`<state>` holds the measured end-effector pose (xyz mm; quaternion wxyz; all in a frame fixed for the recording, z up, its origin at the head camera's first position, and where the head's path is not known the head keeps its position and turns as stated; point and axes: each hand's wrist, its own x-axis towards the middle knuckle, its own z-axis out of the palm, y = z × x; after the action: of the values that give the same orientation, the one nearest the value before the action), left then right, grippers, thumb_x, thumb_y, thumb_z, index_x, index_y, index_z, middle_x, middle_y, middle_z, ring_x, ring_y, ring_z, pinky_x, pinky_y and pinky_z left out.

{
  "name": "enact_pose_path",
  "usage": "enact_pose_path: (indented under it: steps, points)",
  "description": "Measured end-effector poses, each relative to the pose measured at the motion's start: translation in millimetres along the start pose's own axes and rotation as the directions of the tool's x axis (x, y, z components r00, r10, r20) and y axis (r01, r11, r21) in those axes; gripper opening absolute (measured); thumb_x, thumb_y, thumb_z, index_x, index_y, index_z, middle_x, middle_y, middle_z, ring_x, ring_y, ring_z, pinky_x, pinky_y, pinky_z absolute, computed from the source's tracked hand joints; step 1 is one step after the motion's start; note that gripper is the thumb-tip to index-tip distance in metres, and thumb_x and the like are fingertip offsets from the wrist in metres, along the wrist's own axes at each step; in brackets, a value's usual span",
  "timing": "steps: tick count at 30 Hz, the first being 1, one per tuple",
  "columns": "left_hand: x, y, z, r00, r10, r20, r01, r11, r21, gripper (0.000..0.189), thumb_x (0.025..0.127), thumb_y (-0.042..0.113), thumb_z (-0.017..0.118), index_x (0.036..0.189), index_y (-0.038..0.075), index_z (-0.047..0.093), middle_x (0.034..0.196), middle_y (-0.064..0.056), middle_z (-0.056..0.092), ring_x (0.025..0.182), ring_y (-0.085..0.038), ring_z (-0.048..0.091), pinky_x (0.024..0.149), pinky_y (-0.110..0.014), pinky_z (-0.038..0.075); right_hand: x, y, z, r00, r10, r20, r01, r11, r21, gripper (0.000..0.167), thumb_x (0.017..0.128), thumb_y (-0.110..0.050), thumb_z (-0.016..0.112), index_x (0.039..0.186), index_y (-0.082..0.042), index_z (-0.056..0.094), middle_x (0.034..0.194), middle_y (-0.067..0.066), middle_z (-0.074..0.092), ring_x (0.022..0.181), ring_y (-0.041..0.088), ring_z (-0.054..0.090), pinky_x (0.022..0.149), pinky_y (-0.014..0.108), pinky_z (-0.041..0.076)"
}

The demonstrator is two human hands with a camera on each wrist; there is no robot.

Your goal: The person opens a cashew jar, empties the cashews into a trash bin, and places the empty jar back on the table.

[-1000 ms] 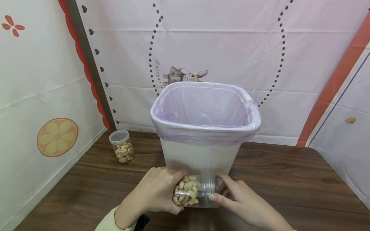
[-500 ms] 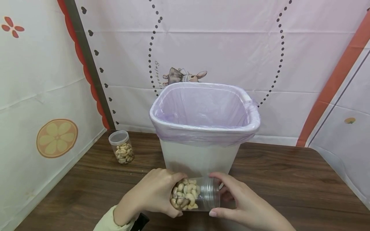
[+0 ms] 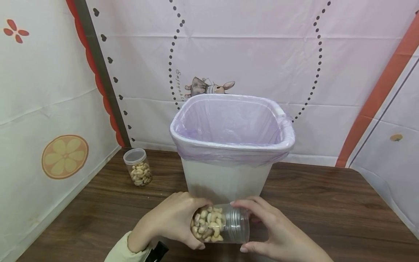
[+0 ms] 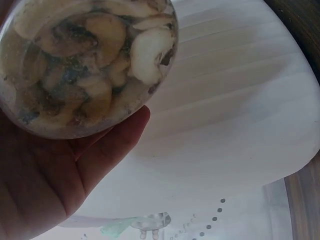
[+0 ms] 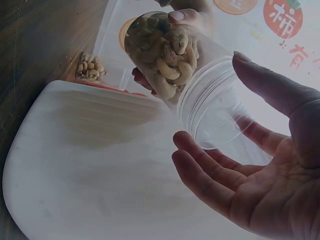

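A clear plastic jar (image 3: 216, 222) of cashews lies sideways in the air in front of the white bin, its threaded lid end to the right. My left hand (image 3: 173, 218) grips the base end, the thumb below and the fingers over it; the left wrist view shows the jar's bottom (image 4: 85, 65) packed with nuts. My right hand (image 3: 275, 233) is spread loosely around the clear lid (image 5: 212, 107). Its thumb (image 5: 270, 85) and fingers (image 5: 210, 175) lie close to the lid's edge; whether they touch it is hard to tell. The lid is still on the jar.
A white bin (image 3: 226, 178) lined with a purple bag (image 3: 229, 120) stands behind the hands on the dark wood table (image 3: 320, 203). To its left a second jar of cashews (image 3: 140, 171) stands upright. Printed cloth (image 3: 245, 54) hangs behind and at both sides.
My right hand's thumb has come down off the lid and its fingers have spread and shifted around it. The jar has moved slightly toward me and a little left.
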<state>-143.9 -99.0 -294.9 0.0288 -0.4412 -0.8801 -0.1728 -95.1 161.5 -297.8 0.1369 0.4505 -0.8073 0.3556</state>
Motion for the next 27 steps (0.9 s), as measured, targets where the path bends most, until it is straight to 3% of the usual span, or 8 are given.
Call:
enact_pose_path:
  steps: [4,7,10,16,22,27]
  points:
    - [-0.4,1.9,0.7,0.999,-0.02,-0.045,0.023,0.997,0.078,0.066,0.048,0.047,0.081,0.103,0.014,0.062,0.076,0.013,0.058,0.064,0.002,0.05,0.056,-0.016,0.043,-0.1,-4.6,-1.5,0.987,0.157,0.026,-0.157,0.988,-0.012,0.078,0.073,-0.035,0.073,0.137,-0.01,0.034,0.126,0.002,0.047,0.095,0.008,0.054,0.076,0.026,0.049]
    - [-0.3,3.8,1.9,0.995,-0.041,-0.086,0.053,0.988,0.143,0.066,0.047,0.047,0.081,0.101,0.014,0.061,0.075,0.011,0.058,0.063,-0.003,0.051,0.054,-0.02,0.043,0.2,-6.5,-2.9,0.951,0.302,0.064,-0.301,0.953,-0.013,0.071,0.08,-0.037,0.066,0.138,-0.013,0.032,0.123,0.001,0.049,0.092,0.006,0.056,0.077,0.028,0.049]
    - [0.5,5.2,3.5,0.992,-0.054,-0.113,0.076,0.978,0.194,0.067,0.045,0.047,0.081,0.101,0.015,0.061,0.076,0.009,0.058,0.063,-0.006,0.053,0.054,-0.022,0.044,1.3,-4.9,-3.2,0.922,0.373,0.109,-0.376,0.927,0.009,0.062,0.086,-0.034,0.059,0.138,-0.014,0.032,0.113,0.001,0.054,0.086,0.004,0.058,0.072,0.028,0.049]
    - [1.9,6.5,6.3,0.989,-0.042,-0.141,0.075,0.968,0.241,0.068,0.044,0.049,0.081,0.099,0.016,0.06,0.075,0.01,0.056,0.061,-0.007,0.052,0.051,-0.022,0.043,1.6,1.1,-1.6,0.896,0.412,0.164,-0.421,0.907,0.021,0.055,0.091,-0.032,0.054,0.137,-0.009,0.032,0.096,-0.006,0.06,0.081,0.0,0.057,0.069,0.026,0.049]
    - [2.2,8.2,6.0,0.988,-0.009,-0.156,0.05,0.965,0.256,0.069,0.044,0.048,0.08,0.101,0.016,0.059,0.075,0.011,0.056,0.063,-0.006,0.051,0.051,-0.022,0.043,3.1,1.5,-0.6,0.904,0.4,0.148,-0.41,0.911,0.04,0.048,0.091,-0.03,0.054,0.131,-0.008,0.038,0.084,-0.013,0.063,0.077,0.0,0.058,0.066,0.025,0.049]
    - [2.2,9.6,5.4,0.987,-0.001,-0.161,0.045,0.963,0.266,0.07,0.043,0.049,0.08,0.101,0.016,0.06,0.075,0.011,0.057,0.065,-0.007,0.052,0.052,-0.023,0.043,4.0,1.3,-0.5,0.898,0.413,0.15,-0.426,0.902,0.065,0.048,0.089,-0.031,0.056,0.128,-0.006,0.041,0.081,-0.013,0.062,0.075,0.0,0.058,0.064,0.024,0.048]
